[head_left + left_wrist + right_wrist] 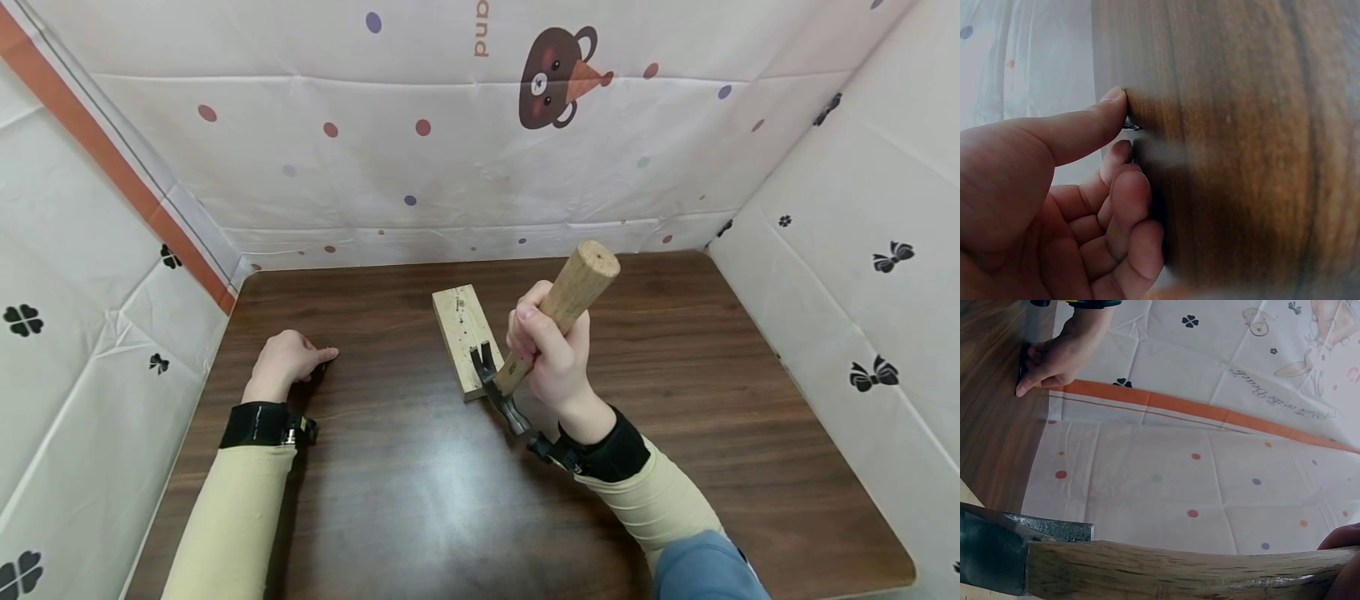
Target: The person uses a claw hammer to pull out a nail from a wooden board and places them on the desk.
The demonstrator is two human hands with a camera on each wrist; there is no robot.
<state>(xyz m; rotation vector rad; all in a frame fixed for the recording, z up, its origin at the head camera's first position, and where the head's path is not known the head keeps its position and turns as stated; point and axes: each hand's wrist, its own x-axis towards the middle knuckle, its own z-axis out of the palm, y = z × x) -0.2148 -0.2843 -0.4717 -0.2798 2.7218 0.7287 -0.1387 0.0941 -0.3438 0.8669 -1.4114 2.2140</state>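
My right hand [551, 350] grips the wooden handle of a claw hammer [581, 283], its butt end raised. The dark hammer head [506, 404] points down, with the claw overlapping the near right edge of a pale wooden block [459, 333]. Small dark marks or holes dot the block's top. Over on the left, my left hand [288, 362] is low at the tabletop, fingers curled. In the left wrist view, a thin dark nail-like metal piece [1132, 127] pokes out between the thumb and index fingertip, mostly hidden by them.
A brown wood-grain table [420, 500] carries everything. Printed white sheeting [360, 167] rises behind its far edge, and more sheeting [840, 292] stands along the right and left sides. Dark bands with small cameras circle both wrists.
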